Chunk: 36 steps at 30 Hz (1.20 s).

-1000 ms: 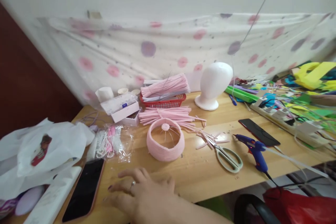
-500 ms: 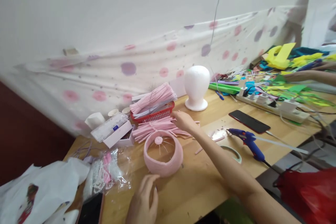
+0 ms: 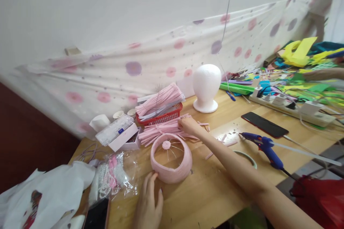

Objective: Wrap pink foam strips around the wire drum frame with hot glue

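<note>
On the wooden table lies a round pink fuzzy band (image 3: 176, 175), with thin wires and a small pink tuft showing in its hollow. My left hand (image 3: 149, 200) is at its near left side, thumb and fingers apart, fingertips close to or touching the rim. Beyond the band, my right hand (image 3: 189, 126) reaches onto a loose bundle of pink pipe cleaners (image 3: 153, 134). Its fingers are curled on the bundle's right part, fingertips mostly hidden. A red basket (image 3: 161, 118) behind holds more pipe cleaners, pink and pale.
A white foam head (image 3: 206, 87) stands at the back. To the right are a blue glue gun (image 3: 264, 146), a roll of tape (image 3: 248, 158), a phone (image 3: 264, 124) and a power strip (image 3: 295, 111). Plastic bags (image 3: 53, 193) lie left. Another person's arm (image 3: 326, 74) reaches over coloured scraps.
My right hand has stayed at the pink bundle, its fingers now lower among the pipe cleaners. The left hand has come up slightly against the band. The view has shifted a little.
</note>
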### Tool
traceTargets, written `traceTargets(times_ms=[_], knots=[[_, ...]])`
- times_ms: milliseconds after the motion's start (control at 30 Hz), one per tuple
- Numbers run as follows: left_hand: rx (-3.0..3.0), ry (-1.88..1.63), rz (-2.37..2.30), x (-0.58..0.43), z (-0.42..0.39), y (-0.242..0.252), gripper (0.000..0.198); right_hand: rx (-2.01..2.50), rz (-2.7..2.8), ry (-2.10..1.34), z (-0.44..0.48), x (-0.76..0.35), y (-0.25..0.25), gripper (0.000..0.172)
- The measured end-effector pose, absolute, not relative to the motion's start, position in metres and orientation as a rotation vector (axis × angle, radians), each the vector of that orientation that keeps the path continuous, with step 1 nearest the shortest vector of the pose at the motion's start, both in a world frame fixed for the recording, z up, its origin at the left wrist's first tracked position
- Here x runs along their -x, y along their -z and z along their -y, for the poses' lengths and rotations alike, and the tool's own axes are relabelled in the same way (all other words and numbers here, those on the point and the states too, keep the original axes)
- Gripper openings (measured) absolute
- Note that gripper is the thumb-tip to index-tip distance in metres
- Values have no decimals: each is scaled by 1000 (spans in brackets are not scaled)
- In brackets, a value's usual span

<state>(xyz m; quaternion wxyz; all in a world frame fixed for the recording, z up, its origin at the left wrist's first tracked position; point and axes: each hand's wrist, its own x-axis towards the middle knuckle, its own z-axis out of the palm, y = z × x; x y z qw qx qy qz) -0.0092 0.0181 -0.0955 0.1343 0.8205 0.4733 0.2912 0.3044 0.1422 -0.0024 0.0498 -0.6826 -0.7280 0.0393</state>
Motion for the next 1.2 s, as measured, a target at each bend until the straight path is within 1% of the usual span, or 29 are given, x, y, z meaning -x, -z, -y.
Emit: traceTargets(times_ms=[100,267,467,600,733,833,900,1033,1133,1200], knots=[[-2319,-920,-1424,2,-14,89,38,2068,2205,-116,-143,-302,2,37],[-2272,-799,-1421,-3,-3,77,45,2054,2197,-125,-141,-300,2,37],[-2239,-831,-1454,-5,10,67,39,1943,2146,-83,-133,-312,-13,36],[-2164,-995,-1450,-1,0,56,34,1816,2079,10,-120,-323,-39,25],[-1807,-1089,-1439,-2,-9,31,32,1699,2029,116,-88,-318,-64,27],[-1389,-1217,-1304,-15,-3,13,46,1576,2076,127,-45,-297,-63,26],[-1119,-1334,-1127,-28,4,7,51,1371,2137,59,-13,-278,-52,29],[-733,-1415,-975,-47,14,8,46,1236,2064,-194,32,-247,-21,33],[-662,-1362,-969,-44,15,15,45,1254,1986,-382,44,-235,-6,25],[-715,-1246,-923,-39,15,20,42,1290,1993,-420,45,-230,-2,18]])
